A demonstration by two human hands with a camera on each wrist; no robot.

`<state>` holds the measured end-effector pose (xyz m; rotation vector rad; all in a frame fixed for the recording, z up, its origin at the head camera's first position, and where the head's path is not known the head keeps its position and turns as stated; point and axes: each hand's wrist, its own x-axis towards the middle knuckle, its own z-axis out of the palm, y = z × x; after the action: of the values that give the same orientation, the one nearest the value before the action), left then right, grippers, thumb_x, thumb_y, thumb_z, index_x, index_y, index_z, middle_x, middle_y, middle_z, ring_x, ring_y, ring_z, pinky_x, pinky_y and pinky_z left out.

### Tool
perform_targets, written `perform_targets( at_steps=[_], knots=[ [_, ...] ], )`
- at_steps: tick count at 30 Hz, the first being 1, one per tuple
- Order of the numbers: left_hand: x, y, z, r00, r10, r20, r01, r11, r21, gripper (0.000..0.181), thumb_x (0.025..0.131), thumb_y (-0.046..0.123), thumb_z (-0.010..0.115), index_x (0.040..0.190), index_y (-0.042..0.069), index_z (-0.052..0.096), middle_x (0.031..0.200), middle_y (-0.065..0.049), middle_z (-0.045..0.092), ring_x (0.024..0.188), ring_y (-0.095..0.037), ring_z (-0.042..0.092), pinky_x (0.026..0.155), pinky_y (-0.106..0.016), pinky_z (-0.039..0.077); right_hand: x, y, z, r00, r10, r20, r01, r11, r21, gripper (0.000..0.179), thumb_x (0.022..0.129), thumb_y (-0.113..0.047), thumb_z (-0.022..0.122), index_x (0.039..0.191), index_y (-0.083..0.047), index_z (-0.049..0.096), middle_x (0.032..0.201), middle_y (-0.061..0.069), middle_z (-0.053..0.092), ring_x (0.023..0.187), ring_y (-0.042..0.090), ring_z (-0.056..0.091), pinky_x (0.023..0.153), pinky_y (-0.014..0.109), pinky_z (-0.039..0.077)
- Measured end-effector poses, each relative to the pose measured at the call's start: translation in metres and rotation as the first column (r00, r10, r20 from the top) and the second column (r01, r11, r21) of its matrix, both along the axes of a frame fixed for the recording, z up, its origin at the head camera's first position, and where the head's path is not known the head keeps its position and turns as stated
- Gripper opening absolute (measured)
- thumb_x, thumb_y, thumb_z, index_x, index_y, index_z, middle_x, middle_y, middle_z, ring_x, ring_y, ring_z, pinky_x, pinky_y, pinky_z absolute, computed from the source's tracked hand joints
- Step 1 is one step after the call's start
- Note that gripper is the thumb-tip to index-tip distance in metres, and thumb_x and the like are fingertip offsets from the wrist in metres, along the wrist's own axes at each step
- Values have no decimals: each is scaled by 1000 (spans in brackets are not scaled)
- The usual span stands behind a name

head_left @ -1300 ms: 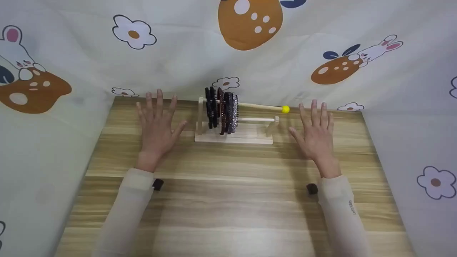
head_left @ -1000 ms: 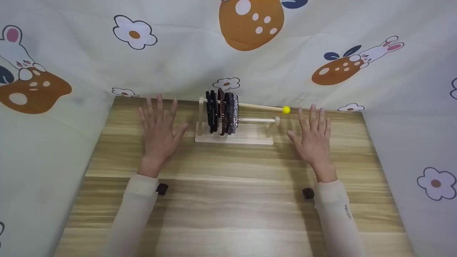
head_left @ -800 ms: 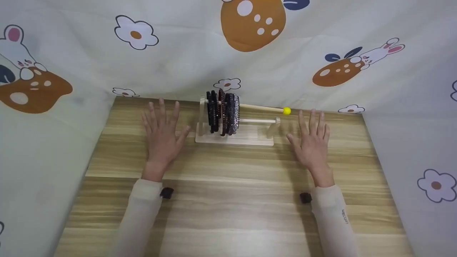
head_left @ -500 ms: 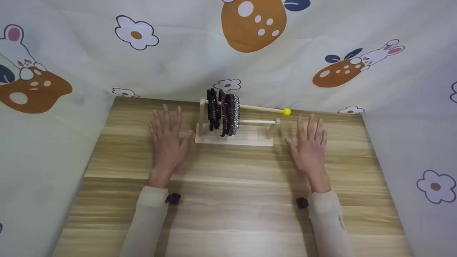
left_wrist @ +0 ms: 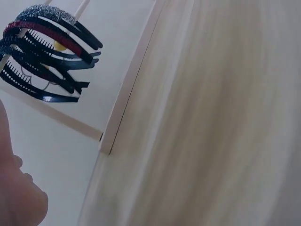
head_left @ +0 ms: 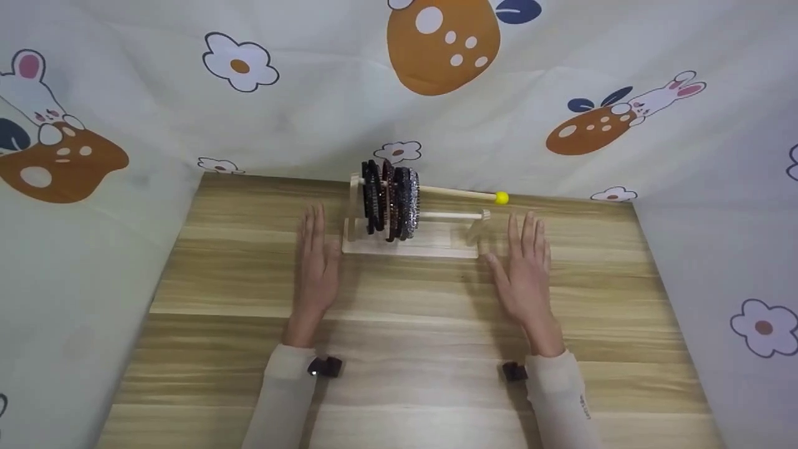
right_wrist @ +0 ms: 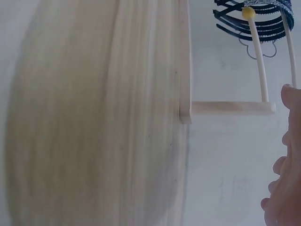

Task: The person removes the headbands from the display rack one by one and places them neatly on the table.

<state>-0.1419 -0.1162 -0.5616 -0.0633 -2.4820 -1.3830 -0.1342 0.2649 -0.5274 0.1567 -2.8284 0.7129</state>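
Dark headbands (right_wrist: 270,34) hang on a wooden rack (right_wrist: 230,108) near the right hand (right_wrist: 289,172).

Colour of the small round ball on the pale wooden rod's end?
The small round ball is bright yellow; clearest in the head view.

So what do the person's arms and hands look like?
The left hand and right hand are ungloved. Long off-white fabric sleeves reach the wrists, the right bearing small dark lettering; a small black boxy device sits by each cuff.

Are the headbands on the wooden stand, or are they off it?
On: the headbands hang over the upper rod of the wooden stand, their open ends toward its base.
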Motion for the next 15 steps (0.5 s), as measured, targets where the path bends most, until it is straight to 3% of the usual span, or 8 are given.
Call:
perform_targets(
  at_steps=[5,10,15],
  knots=[
    [2,14,-10,999,-1,50,-6,990,143,76,118,62,27,180,20,14,187,-2,7,171,-39,10,137,-64,9,7,-8,3,996,-7,-84,-4,992,-124,80,114,-42,58,176,-4,24,184,26,4,168,52,9,131,74,12],
    [1,26,-18,995,-3,103,-23,969,246,65,121,47,37,180,30,15,187,-8,11,170,-39,14,133,-74,11,13,-16,3,977,-59,-204,10,972,-234,80,116,-57,47,173,-4,32,180,28,21,164,52,25,128,75,22],
    [-2,37,-25,997,-16,70,-9,941,339,63,121,35,38,180,23,18,186,-14,15,169,-42,19,130,-78,14,15,-23,0,949,-108,-296,3,942,-335,67,117,-42,53,167,0,42,173,29,36,160,48,34,129,71,28]
  ],
)
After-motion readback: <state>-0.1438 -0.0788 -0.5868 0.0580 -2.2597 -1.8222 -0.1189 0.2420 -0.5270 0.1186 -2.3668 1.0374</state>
